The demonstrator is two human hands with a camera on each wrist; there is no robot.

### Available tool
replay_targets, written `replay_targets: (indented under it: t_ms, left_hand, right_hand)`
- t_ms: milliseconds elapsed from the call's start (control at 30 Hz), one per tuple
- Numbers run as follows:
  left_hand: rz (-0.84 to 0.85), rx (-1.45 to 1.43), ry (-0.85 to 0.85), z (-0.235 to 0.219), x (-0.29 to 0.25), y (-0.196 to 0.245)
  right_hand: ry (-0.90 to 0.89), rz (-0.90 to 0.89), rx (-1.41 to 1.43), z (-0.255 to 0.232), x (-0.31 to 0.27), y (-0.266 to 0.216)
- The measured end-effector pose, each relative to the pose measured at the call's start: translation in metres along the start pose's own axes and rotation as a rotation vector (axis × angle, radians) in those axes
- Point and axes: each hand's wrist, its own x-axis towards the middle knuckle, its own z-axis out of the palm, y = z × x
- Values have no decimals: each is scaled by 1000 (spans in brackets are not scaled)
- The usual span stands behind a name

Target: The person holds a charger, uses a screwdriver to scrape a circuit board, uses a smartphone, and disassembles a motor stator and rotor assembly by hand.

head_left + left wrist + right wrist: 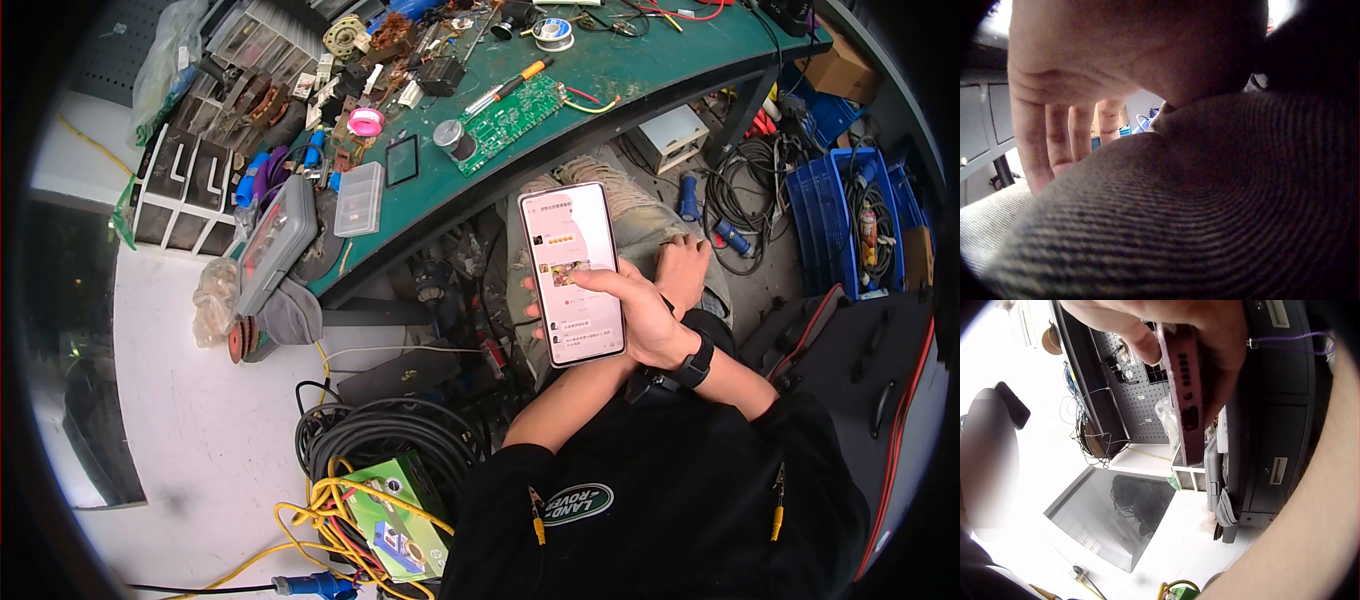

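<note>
My right hand [635, 312] holds a smartphone [571, 272] upright over my lap, fingers curled round its far edge and the thumb touching the lit chat screen. In the right wrist view the phone [1185, 381] appears edge-on, with its speaker holes and port facing the camera, and the right hand [1210, 325] wraps round it. My left hand [685, 270] lies on my knee in worn grey jeans [640, 215], just right of the phone. The left wrist view has the left hand [1085, 75] with its fingers hanging relaxed over the ribbed jeans fabric [1179, 206].
A curved green workbench [620, 70] stands ahead with a green circuit board [510, 110], a screwdriver [510, 85], clear plastic boxes [358, 198] and several parts. Coiled black cable [380, 440] and a green box [400, 520] lie on the floor at left. Blue crates [850, 220] stand at right.
</note>
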Motion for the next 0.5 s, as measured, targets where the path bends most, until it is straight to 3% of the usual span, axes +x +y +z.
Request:
replay_targets:
  t_ms: [167, 500]
  left_hand:
    - [-6, -4, 3, 2, 0, 0]
    - [2, 28, 13, 3, 0, -1]
  right_hand:
    - [-83, 3, 108, -5, 2, 2]
    - [-62, 21, 189, -2, 1, 0]
